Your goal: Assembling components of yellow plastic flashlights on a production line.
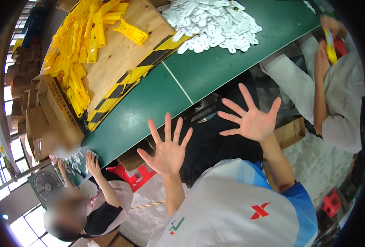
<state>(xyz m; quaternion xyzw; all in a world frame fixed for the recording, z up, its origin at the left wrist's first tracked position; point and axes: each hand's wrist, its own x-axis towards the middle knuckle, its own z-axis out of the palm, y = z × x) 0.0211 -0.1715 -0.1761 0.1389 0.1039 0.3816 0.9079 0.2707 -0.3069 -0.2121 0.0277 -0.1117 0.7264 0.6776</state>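
My left hand (168, 152) is held up in front of my body, palm toward me, fingers spread and holding nothing. To its right and a little higher, my right hand (254, 121) is raised the same way, its fingers wide apart and the palm bare. Neither one touches anything. Beyond them runs a green worktable (137, 111), whose near edge lies closest to my left fingertips. A heap of flat white oval plastic pieces (215, 24) lies on the table's far part. Many yellow plastic parts (91, 41) are piled on a wooden board (116, 53) at the left.
Black-and-yellow tape (137, 70) edges the board. Cardboard boxes (50, 115) stand at the left. One person's hand (93, 164) is at the table's left end; another person, at right, holds a yellow part (330, 47). Red stools (135, 177) stand on the floor.
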